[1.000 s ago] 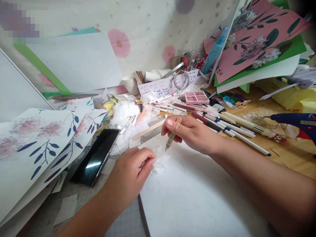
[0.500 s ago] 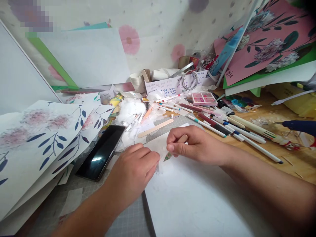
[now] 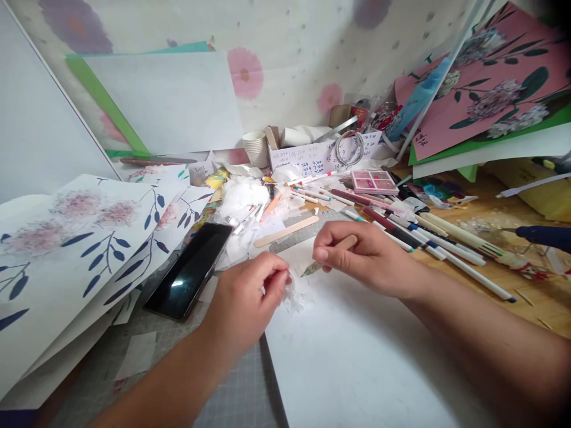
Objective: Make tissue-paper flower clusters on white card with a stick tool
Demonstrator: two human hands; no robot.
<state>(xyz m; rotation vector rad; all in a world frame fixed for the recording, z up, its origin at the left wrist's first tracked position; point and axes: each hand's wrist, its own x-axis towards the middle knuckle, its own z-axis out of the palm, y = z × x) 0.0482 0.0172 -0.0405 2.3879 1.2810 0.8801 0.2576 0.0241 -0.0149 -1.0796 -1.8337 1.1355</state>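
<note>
My right hand (image 3: 361,258) grips a pointed wooden craft stick (image 3: 345,243) whose tip is coloured green. The tip points down and left toward a wispy, whitish translucent tuft (image 3: 294,296) on the white sheet (image 3: 366,362). My left hand (image 3: 252,291) is closed in a pinch at the upper left edge of that tuft. It seems to have a bit of the tuft between thumb and forefinger, though the fingertips partly hide it. A small gap separates the stick's tip from my left fingers.
A black phone (image 3: 190,270) lies left of my left hand, beside floral-painted sheets (image 3: 111,238). Behind my hands are a loose craft stick (image 3: 286,232), white fluff (image 3: 244,199) and several pens (image 3: 464,261). A pink palette (image 3: 373,182) and paper cups (image 3: 256,148) stand farther back.
My left hand has turned, so its pinch and the whitish tuft below show more. The stick is tilted flatter in my right hand. The whole view has shifted slightly.
</note>
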